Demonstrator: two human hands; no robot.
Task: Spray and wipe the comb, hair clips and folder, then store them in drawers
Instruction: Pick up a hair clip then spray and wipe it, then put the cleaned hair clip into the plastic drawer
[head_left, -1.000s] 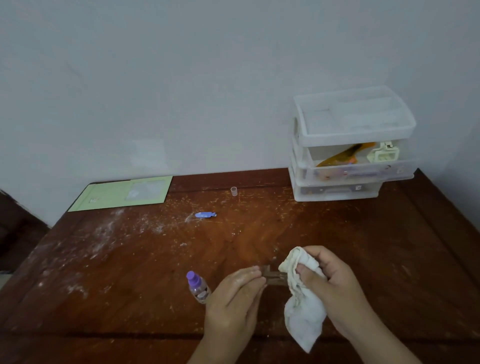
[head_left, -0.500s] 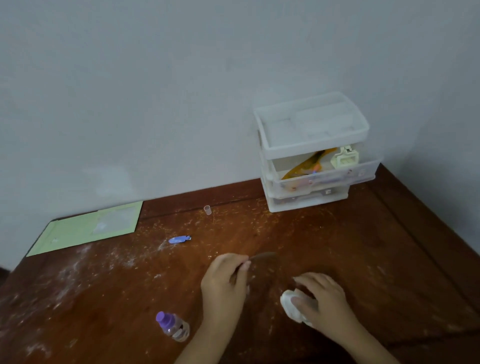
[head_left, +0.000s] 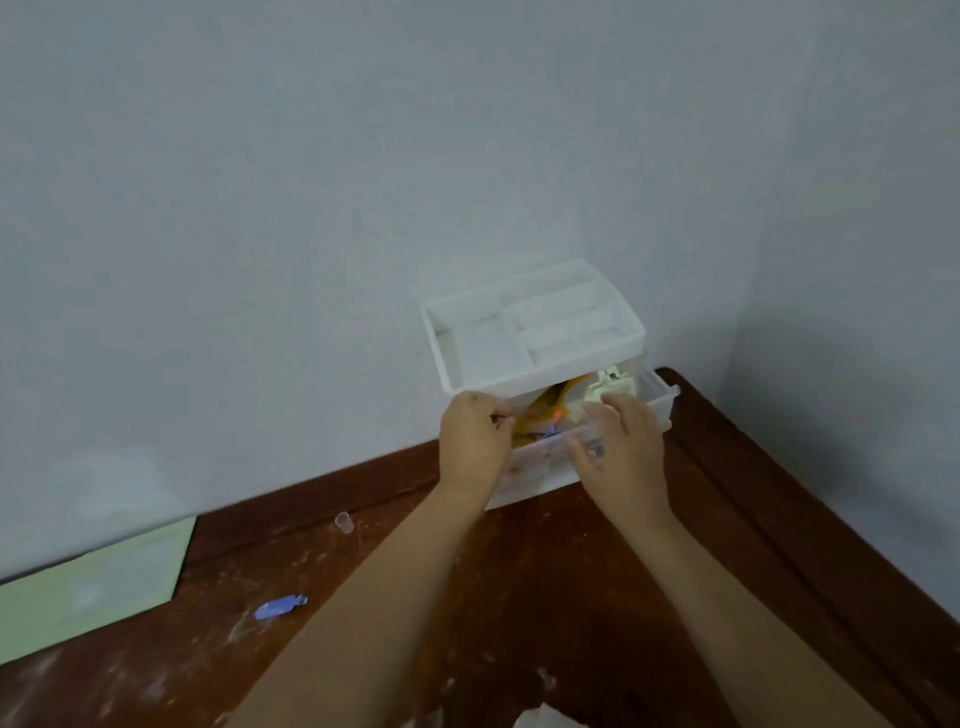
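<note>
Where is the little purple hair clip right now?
In the head view, the purple hair clip lies on the wooden table, low and left, between the green folder and the left forearm, nearer than the small clear cap.
</note>
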